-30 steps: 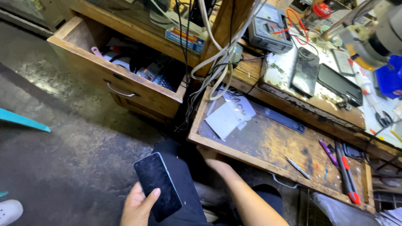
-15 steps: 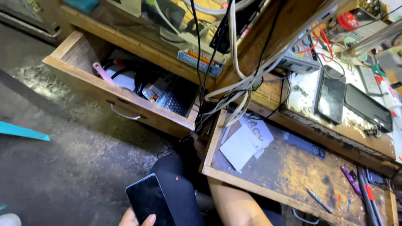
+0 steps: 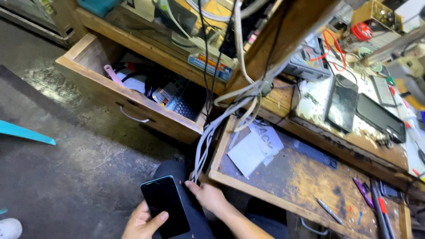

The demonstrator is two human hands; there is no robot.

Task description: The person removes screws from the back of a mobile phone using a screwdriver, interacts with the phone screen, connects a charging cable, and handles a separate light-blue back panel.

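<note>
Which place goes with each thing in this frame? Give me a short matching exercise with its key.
Things:
1. dark phone
2. pink-handled tool
3. grey paper sheet
4. right hand

Places:
A. in the open wooden drawer
B. flat on the pull-out wooden tray
C. in the left hand
D. at the tray's front corner, by the hanging cables

Pairs: 1-C, 2-A, 3-B, 4-D

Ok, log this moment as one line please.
left hand: holds dark phone, screen up | right hand: at front edge of pull-out wooden tray, beside hanging cables | wooden drawer: open
</note>
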